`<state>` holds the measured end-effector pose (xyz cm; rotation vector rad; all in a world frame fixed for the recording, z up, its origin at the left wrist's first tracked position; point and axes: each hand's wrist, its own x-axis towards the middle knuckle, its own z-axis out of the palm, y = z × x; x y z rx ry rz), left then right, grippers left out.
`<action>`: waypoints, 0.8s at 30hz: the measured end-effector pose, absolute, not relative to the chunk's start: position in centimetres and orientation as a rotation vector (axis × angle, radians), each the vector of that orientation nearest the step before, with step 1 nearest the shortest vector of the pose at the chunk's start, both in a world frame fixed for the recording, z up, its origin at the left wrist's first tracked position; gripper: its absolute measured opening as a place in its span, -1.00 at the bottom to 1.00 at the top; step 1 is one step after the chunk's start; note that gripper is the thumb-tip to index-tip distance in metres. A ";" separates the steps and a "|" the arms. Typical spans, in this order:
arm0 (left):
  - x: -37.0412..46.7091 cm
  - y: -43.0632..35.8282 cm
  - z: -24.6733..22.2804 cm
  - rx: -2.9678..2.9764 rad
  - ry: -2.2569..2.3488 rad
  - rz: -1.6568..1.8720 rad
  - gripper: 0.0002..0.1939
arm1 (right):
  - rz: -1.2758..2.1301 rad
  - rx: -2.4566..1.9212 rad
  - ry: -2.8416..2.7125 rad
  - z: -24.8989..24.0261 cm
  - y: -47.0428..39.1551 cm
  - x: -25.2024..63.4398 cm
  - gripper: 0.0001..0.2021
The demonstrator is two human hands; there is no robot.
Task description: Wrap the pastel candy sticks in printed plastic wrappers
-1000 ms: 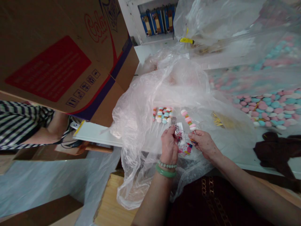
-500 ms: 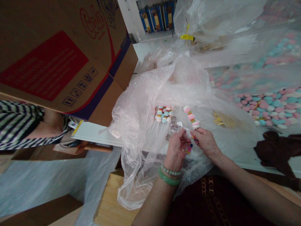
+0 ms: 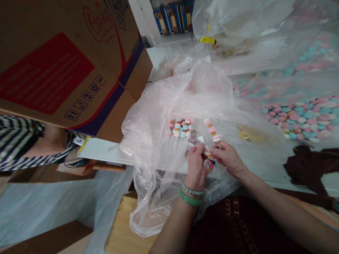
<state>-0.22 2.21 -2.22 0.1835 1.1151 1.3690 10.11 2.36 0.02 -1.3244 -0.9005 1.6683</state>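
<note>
My left hand (image 3: 196,165), with a green bangle and a beaded bracelet at the wrist, is closed on a small clear plastic bag (image 3: 209,164) with a colourful print. Close beside it, my right hand (image 3: 227,157) pinches the stick of a marshmallow skewer (image 3: 212,131), whose pink, white and coloured pieces point up and away from me. Its fingertips also meet the bag's edge. Several finished-looking marshmallow skewers (image 3: 182,128) lie to the left on the plastic sheet. Small printed clear wrappers (image 3: 194,135) lie just beyond my left hand.
Crumpled clear plastic sheeting (image 3: 150,120) covers the white table (image 3: 106,152). Loose pink, blue and white marshmallows (image 3: 302,118) are piled at right, near yellow strips (image 3: 243,132) and dark brown cloth (image 3: 308,165). A large cardboard box (image 3: 69,63) stands left, beside another person's arm (image 3: 42,141).
My left hand has shifted and turned slightly, and the bag's printed part hangs more plainly below the fingers. The skewer's stick shows more above my right hand. The whole view has shifted slightly.
</note>
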 end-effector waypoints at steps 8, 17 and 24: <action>0.4 2.0 -1.2 0.187 1.092 1.365 -0.72 | 1.489 -1.415 -1.019 -1.0 2.6 10.2 -0.71; -0.4 1.6 -0.7 0.144 1.238 0.938 -0.69 | 1.379 -1.536 -1.230 -0.8 3.1 11.2 -0.75; -0.8 2.4 -1.2 0.028 1.153 0.946 -0.84 | 1.406 -1.468 -1.306 -1.3 3.2 11.2 -0.69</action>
